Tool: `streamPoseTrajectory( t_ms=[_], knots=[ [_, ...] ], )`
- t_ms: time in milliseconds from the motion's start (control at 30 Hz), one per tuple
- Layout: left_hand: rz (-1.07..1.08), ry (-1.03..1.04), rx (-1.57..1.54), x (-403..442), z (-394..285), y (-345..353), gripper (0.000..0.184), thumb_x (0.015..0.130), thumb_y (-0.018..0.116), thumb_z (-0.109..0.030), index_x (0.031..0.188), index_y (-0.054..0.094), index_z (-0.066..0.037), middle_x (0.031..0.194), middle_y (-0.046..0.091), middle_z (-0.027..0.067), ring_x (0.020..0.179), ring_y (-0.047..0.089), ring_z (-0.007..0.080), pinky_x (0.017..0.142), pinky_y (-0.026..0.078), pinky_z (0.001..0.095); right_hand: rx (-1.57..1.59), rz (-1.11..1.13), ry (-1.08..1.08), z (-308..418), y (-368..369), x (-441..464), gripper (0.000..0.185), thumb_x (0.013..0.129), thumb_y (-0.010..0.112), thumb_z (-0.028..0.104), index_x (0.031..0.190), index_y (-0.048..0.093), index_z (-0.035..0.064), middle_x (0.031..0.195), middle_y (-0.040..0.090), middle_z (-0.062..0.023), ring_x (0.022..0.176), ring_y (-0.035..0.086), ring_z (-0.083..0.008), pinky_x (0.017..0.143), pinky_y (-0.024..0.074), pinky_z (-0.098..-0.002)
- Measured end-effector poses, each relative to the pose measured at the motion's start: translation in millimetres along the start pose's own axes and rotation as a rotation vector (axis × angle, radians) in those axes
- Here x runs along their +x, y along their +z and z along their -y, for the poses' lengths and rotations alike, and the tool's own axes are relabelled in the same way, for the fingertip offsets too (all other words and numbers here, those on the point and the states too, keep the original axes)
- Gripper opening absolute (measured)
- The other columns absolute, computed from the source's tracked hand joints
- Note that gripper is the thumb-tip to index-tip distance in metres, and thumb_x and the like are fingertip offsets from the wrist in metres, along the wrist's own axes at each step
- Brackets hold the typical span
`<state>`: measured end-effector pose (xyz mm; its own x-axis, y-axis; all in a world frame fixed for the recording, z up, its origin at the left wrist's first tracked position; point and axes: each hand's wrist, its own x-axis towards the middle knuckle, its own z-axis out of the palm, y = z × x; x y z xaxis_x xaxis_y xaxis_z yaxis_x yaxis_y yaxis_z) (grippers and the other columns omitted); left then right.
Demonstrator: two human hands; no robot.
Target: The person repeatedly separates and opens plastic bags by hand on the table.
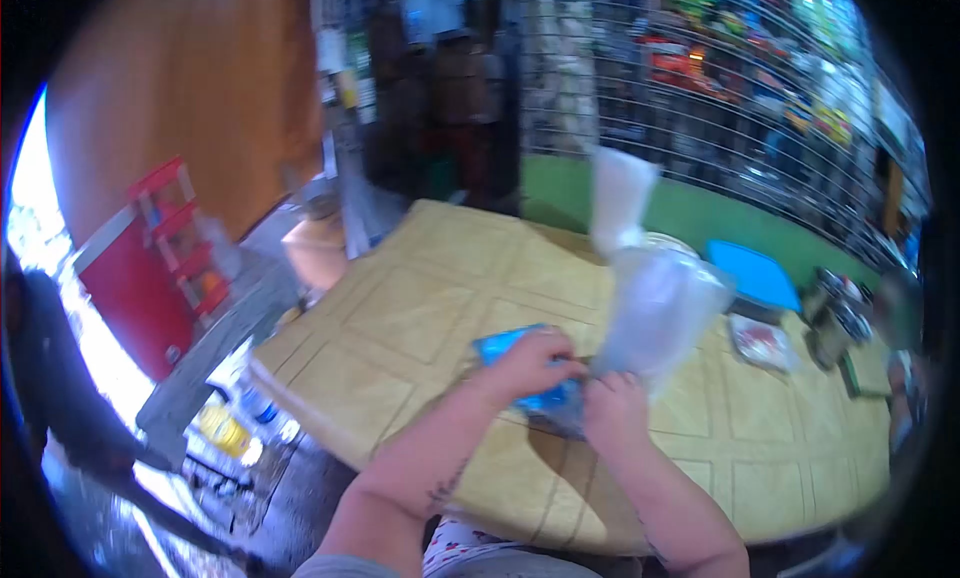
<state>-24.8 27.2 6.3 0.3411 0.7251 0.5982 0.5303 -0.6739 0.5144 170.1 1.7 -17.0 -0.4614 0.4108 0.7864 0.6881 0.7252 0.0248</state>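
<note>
Over the front middle of the table, my left hand [535, 363] is closed on a blue packet [508, 344], which also shows below the fingers. My right hand [614, 406] is closed just to the right of it, its fingertips at the packet's right side and at the lower end of a clear plastic bag [655, 303]. Exactly what the right fingers pinch is blurred. The clear bag rises beyond the right hand. Behind it a whitish plastic bag [622, 196] stands upright near the table's back edge.
A tan patterned cloth covers the table [400, 308]. At the right are a blue-lidded container [754, 276], a small clear packet [760, 344] and jars [835, 328]. Wire mesh with goods rises behind. Bottles [225, 430] stand on the floor at left, near a dark figure.
</note>
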Motion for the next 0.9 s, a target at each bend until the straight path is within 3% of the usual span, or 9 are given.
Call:
streamPoseTrajectory(
  t_ms=[167, 267, 367, 500, 667, 767, 833, 900],
  knots=[
    [0.176, -0.016, -0.035, -6.4, -10.6, 0.4, 0.027, 0.075, 0.077, -0.029, 0.088, 0.067, -0.008, 0.09, 0.063, 0.0115, 0.094, 0.058, 0.0323, 0.081, 0.046, 0.0417, 0.242, 0.035, 0.276, 11.5, -11.7, 0.7, 0.008, 0.076, 0.066, 0.003, 0.08, 0.062, 0.009, 0.075, 0.063, -0.0102, 0.075, 0.062, -0.0345, 0.062, 0.0484, -0.0442],
    [0.221, -0.063, 0.013, -8.6, -11.4, 0.8, 0.03, 0.074, 0.079, -0.029, 0.092, 0.066, -0.008, 0.096, 0.062, 0.0116, 0.098, 0.056, 0.034, 0.084, 0.046, 0.0424, 0.251, -0.003, 0.273, 7.8, -13.4, 2.5, 0.011, 0.079, 0.065, 0.001, 0.087, 0.06, 0.0056, 0.083, 0.066, -0.013, 0.078, 0.062, -0.037, 0.065, 0.0488, -0.0454],
    [0.256, -0.113, 0.083, -9.2, -12.8, -0.4, 0.031, 0.073, 0.079, -0.027, 0.094, 0.067, -0.008, 0.098, 0.063, 0.0116, 0.099, 0.056, 0.035, 0.086, 0.045, 0.0424, 0.359, -0.139, 0.126, 3.1, -15.5, 7.0, 0.009, 0.083, 0.062, -0.001, 0.089, 0.058, 0.0026, 0.086, 0.064, -0.0149, 0.078, 0.061, -0.0338, 0.069, 0.0495, -0.0406],
    [0.235, -0.128, 0.051, -7.9, -8.7, 1.1, 0.031, 0.072, 0.079, -0.024, 0.096, 0.068, -0.008, 0.101, 0.062, 0.0124, 0.104, 0.056, 0.0347, 0.086, 0.046, 0.0444, 0.625, -0.162, 0.403, 6.0, -24.6, -0.3, 0.01, 0.085, 0.059, -0.005, 0.093, 0.056, 0.001, 0.087, 0.062, -0.0121, 0.08, 0.059, -0.022, 0.073, 0.0482, -0.0329],
    [0.016, -0.138, -0.276, -7.3, -2.5, 2.6, 0.019, 0.076, 0.073, -0.011, 0.093, 0.066, -0.005, 0.095, 0.063, 0.0089, 0.092, 0.06, 0.0247, 0.083, 0.048, 0.0353, 0.666, -0.234, 0.571, 10.0, -38.8, 15.7, 0.015, 0.082, 0.063, -0.004, 0.095, 0.056, 0.0011, 0.089, 0.06, -0.0077, 0.08, 0.055, -0.0138, 0.072, 0.0459, -0.0281],
    [-0.032, -0.239, -0.705, -5.5, 4.0, 0.6, 0.016, 0.082, 0.071, -0.011, 0.094, 0.064, -0.003, 0.094, 0.064, 0.0037, 0.091, 0.061, 0.0139, 0.082, 0.049, 0.0278, 0.571, 0.121, 0.533, -16.0, -43.5, 4.3, 0.02, 0.08, 0.068, -0.002, 0.096, 0.057, 0.0011, 0.094, 0.061, -0.0076, 0.081, 0.055, -0.0132, 0.072, 0.0452, -0.0272],
    [-0.061, -0.292, -0.99, -7.9, -1.1, -7.3, 0.016, 0.085, 0.068, -0.01, 0.097, 0.061, -0.003, 0.091, 0.063, 0.0042, 0.091, 0.06, 0.012, 0.082, 0.049, 0.0274, 0.597, 0.141, 0.593, -20.3, -43.3, 0.9, 0.021, 0.077, 0.071, -0.002, 0.089, 0.055, 0.0039, 0.095, 0.061, -0.006, 0.081, 0.055, -0.0129, 0.073, 0.045, -0.0264],
    [-0.105, -0.347, -1.191, -8.1, -6.2, -9.8, 0.018, 0.083, 0.069, -0.008, 0.096, 0.057, -0.006, 0.087, 0.063, 0.0052, 0.083, 0.063, 0.0144, 0.078, 0.052, 0.0293, 1.218, -0.006, 0.558, -23.1, -35.8, 4.1, 0.026, 0.076, 0.073, -0.004, 0.082, 0.05, 0.0072, 0.094, 0.061, -0.006, 0.076, 0.056, -0.0137, 0.07, 0.0463, -0.0265]
  ],
)
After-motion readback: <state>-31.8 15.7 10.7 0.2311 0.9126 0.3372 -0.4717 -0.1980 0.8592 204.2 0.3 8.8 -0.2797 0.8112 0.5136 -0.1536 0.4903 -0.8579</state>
